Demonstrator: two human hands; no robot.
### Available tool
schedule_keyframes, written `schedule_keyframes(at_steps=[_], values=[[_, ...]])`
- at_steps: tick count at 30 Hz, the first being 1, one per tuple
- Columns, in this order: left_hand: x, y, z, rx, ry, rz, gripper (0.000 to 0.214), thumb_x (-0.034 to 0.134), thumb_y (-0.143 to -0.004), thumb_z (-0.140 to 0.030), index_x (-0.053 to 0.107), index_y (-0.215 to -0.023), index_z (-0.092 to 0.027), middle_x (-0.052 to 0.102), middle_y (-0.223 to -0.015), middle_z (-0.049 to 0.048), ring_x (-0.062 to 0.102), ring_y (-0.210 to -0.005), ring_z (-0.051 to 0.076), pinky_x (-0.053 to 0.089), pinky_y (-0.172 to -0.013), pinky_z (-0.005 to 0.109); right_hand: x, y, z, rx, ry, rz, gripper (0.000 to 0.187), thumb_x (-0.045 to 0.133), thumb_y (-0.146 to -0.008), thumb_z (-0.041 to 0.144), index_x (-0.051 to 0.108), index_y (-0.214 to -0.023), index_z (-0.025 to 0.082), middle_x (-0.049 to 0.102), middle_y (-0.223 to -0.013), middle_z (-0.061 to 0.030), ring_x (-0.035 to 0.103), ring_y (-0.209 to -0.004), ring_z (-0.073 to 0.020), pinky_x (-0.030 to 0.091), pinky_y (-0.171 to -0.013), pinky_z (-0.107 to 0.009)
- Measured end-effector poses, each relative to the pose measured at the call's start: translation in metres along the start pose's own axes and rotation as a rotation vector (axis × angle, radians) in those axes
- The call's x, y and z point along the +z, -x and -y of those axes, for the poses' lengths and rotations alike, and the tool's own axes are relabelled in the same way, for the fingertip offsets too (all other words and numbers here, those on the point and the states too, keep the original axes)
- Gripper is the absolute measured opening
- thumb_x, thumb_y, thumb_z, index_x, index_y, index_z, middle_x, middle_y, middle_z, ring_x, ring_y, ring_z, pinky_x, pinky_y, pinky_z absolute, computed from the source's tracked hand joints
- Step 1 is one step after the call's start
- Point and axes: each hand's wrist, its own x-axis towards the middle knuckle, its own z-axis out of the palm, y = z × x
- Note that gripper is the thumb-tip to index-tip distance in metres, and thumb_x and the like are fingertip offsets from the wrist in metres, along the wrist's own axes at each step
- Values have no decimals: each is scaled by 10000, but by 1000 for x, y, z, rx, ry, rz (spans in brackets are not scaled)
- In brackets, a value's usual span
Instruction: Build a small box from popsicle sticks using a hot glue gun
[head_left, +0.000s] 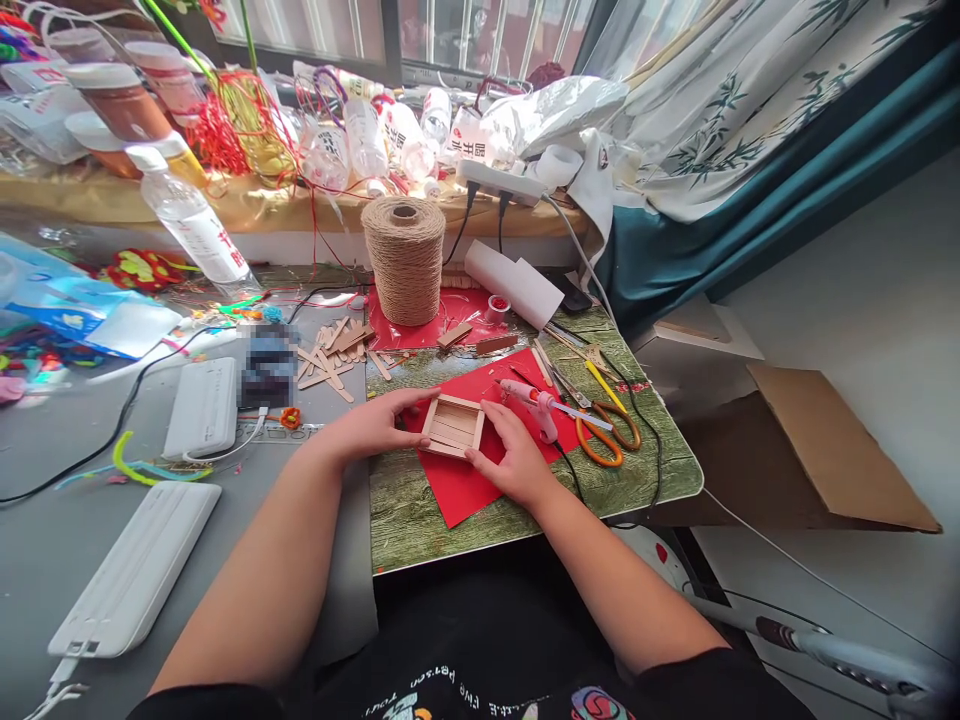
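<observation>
A small open box of wooden craft sticks (454, 424) is held over a red sheet (459, 492). My left hand (380, 425) grips its left side, thumb at the near left corner. On its right side are the fingers of my right hand (511, 452), with the thumb at the near right corner. Just right of that hand lies a pink glue gun (531, 397) with a pale glue stick in its back. Scissors with orange handles (611, 432) rest beside the glue gun, near a yellow pen-like stick (604, 385).
Loose craft sticks (330, 355) lie in a pile behind my left hand. A big twine spool (405, 262) stands at the back. White power banks (135, 570) and cables occupy the left side. A plastic bottle (191, 225) stands back left; a cardboard box (840, 440) is at right.
</observation>
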Motion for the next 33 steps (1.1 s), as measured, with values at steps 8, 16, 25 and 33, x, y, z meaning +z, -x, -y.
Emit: schedule_keyframes(at_steps=[8, 16, 25, 33], values=[[0, -2, -4, -40, 32, 19, 859, 801, -806, -518, 482, -1585, -348, 618, -1511, 47, 642, -1277, 290, 522, -1097, 444, 0, 1, 2, 19, 29, 37, 787, 687, -955, 465, 372, -1638, 231, 425, -1647, -154, 370, -1556, -317, 306, -1296, -531], [1, 3, -3, 36, -75, -16, 1120, 910, -671, -492, 378, -1643, -331, 496, -1625, 90, 524, -1436, 359, 451, -1182, 502, 1, 6, 4, 54, 54, 56, 1129, 846, -787, 394, 191, -1696, 258, 331, -1708, -146, 293, -1595, -339, 290, -1299, -568], [-2, 3, -7, -51, -53, -144, 858, 775, -814, -599, 487, -1552, -271, 609, -1477, 126, 660, -1194, 300, 556, -989, 433, 1, 3, 0, 39, 22, 53, 1068, 804, -802, 309, 215, -1692, 281, 338, -1715, -109, 320, -1590, -331, 294, -1306, -542], [-28, 7, 28, -477, -601, -773, 464, 613, -935, -465, 692, -1319, -216, 584, -1399, 190, 531, -1291, 437, 474, -1060, 574, 1, 2, 1, 13, 44, 38, 955, 779, -814, 300, 322, -1651, 255, 409, -1661, -132, 349, -1570, -330, 306, -1301, -540]])
